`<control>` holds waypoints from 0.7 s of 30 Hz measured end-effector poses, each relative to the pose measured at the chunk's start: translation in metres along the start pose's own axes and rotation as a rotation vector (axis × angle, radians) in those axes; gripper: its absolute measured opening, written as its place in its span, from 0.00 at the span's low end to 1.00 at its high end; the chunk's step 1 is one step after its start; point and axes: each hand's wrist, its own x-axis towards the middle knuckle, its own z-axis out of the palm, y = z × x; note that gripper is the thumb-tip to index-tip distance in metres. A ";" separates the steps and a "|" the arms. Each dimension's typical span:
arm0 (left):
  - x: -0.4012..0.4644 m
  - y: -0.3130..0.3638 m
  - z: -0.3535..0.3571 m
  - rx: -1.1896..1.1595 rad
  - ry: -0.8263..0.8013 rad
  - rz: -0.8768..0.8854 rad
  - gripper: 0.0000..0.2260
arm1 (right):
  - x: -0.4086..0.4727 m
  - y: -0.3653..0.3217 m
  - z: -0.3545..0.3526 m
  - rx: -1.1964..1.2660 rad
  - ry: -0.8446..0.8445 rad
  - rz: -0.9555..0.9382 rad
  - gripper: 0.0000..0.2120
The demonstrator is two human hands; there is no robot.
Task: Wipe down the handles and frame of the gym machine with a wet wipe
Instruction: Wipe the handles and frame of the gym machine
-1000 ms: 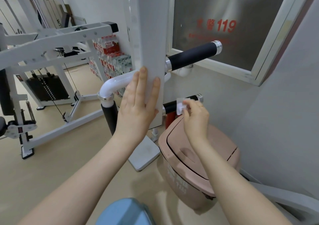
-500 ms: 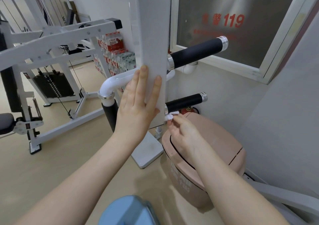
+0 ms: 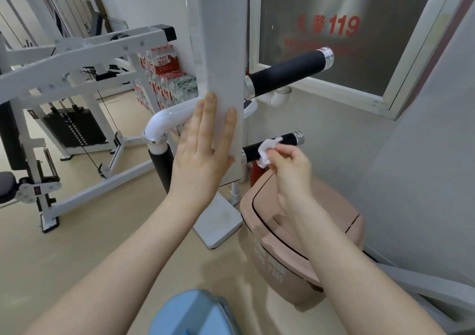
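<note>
The wet wipe [image 3: 267, 150] is looking light, limp and crumpled, so it is probably best pinched in a wad and pressed around the stiff lower black handle [image 3: 272, 146], which it is touching just beyond the fingertips. The right hand [image 3: 290, 166] is pinching it with curled fingers. The left hand [image 3: 203, 155] is lying flat, fingers straight, on the white frame post [image 3: 218, 52].
</note>
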 end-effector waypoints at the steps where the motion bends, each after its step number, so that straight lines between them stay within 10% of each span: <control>1: -0.001 0.000 0.000 -0.003 0.003 0.003 0.37 | 0.000 -0.003 0.000 -0.211 -0.017 -0.174 0.06; 7: -0.001 0.001 -0.001 0.004 0.025 0.017 0.36 | 0.021 -0.006 0.013 -1.143 -0.399 -0.852 0.14; 13: -0.001 0.005 -0.005 0.018 0.024 -0.008 0.37 | 0.055 -0.030 -0.015 -1.450 -0.181 -0.626 0.16; 18: -0.001 0.006 -0.009 0.021 0.009 -0.019 0.37 | 0.039 -0.009 -0.013 -1.467 -0.343 -0.923 0.19; 21: -0.002 0.008 -0.013 0.035 -0.003 -0.029 0.37 | 0.054 -0.017 -0.034 -1.485 -0.097 -0.777 0.17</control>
